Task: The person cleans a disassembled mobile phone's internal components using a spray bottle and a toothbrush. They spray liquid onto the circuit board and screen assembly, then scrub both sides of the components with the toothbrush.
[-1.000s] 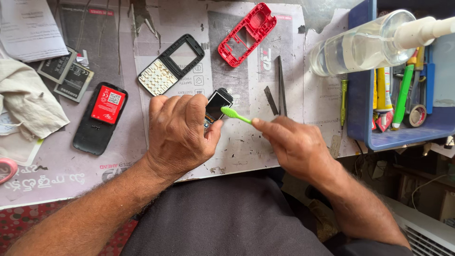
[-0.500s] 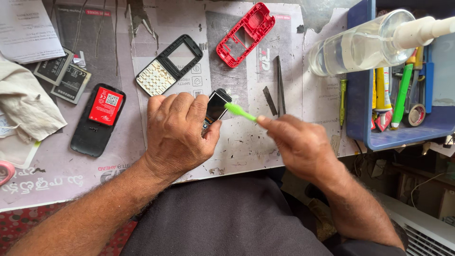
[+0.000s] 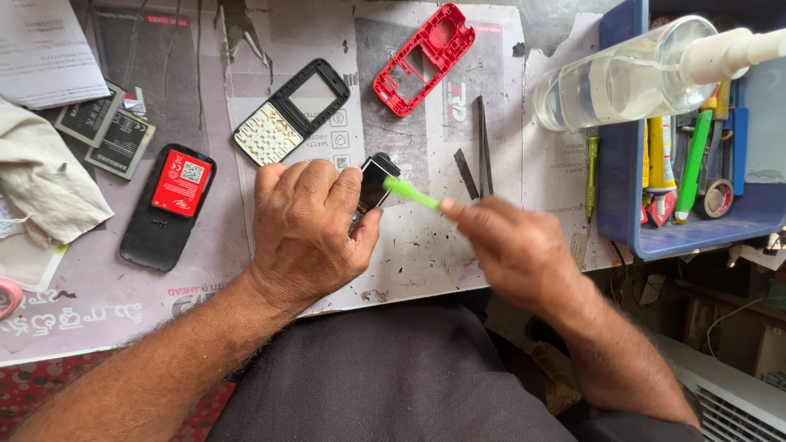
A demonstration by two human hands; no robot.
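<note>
Phone board [image 3: 375,182], small and dark, sits pinched in the left hand [image 3: 307,233] just above the counter [image 3: 426,254], while the right hand [image 3: 512,245] grips a green brush [image 3: 409,194] against its top edge. Red frame [image 3: 424,57] and keypad bezel [image 3: 291,110] lie apart, so reassembly looks undone.

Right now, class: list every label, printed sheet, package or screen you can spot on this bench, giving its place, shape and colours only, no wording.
Red label: rectangular, on the black phone back, left of the left hand.
Two battery packs: dark grey rectangles with pale print, upper left.
Small screen: dark, glossy, held by the left hand.
Paper sheet: white, printed, top-left corner.
</note>
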